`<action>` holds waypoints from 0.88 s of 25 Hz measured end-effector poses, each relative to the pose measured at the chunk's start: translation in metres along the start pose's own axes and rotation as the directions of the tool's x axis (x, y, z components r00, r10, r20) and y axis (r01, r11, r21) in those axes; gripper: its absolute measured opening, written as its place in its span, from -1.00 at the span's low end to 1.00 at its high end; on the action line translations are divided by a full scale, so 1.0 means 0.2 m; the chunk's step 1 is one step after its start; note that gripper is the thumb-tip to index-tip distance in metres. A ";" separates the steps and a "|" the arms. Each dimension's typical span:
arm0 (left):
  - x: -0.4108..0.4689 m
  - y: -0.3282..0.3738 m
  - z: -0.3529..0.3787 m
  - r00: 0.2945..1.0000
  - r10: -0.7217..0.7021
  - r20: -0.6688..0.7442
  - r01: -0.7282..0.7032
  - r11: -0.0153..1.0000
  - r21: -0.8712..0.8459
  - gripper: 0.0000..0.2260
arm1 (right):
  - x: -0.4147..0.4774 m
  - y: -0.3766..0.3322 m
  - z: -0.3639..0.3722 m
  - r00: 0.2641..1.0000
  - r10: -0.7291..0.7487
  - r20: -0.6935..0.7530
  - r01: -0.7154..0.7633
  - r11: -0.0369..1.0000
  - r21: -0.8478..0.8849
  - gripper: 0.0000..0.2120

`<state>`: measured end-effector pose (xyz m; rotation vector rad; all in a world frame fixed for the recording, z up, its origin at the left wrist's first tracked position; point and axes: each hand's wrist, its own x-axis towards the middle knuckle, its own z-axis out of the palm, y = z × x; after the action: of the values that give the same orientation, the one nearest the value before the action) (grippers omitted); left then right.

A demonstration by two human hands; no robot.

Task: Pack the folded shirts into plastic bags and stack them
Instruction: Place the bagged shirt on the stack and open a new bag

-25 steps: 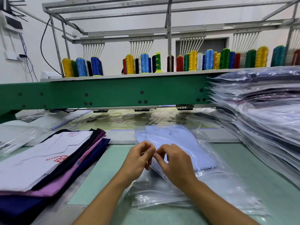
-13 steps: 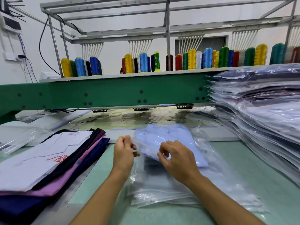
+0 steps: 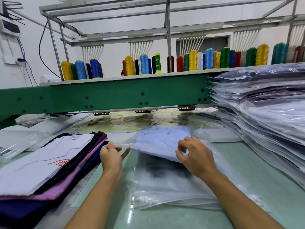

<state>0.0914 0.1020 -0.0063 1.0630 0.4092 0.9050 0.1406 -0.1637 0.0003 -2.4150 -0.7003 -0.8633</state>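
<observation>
A folded light-blue shirt (image 3: 162, 140) lies inside a clear plastic bag (image 3: 196, 129), its near end lifted off the table. My left hand (image 3: 110, 157) pinches the bag's near edge at its left corner. My right hand (image 3: 195, 157) pinches the same edge at its right side, over the shirt's near end. Beneath them lies a pile of empty clear bags (image 3: 171, 194). A stack of unbagged folded shirts (image 3: 44, 164), white on top over dark, pink and navy ones, sits at the left. A tall stack of bagged shirts (image 3: 267, 113) rises at the right.
A green machine beam (image 3: 115, 96) crosses the table at the back, with coloured thread cones (image 3: 194, 61) on the shelf above. Loose plastic and papers (image 3: 18, 142) lie at the far left. The pale green table top (image 3: 270, 187) shows between the bags and the right stack.
My hands have moved apart along the bag's near edge, the left one going left and the right one right. The edge is now stretched between them.
</observation>
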 end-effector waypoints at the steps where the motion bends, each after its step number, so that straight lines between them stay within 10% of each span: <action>1: 0.00 0.00 0.00 1.000 -0.014 -0.019 0.013 1.000 -0.013 -0.74 | 0.00 0.01 -0.01 1.000 0.016 -0.003 -0.016 1.000 -0.001 -0.85; 22: -0.05 0.05 -0.01 0.911 -0.410 -0.037 0.348 0.814 -0.465 -0.70 | 0.02 0.01 -0.02 0.934 0.202 -0.295 -0.083 0.925 0.371 -0.83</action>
<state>0.0795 0.0979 0.0010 0.4644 0.4772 0.6642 0.1422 -0.1672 0.0055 -1.9154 -0.4915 -0.9575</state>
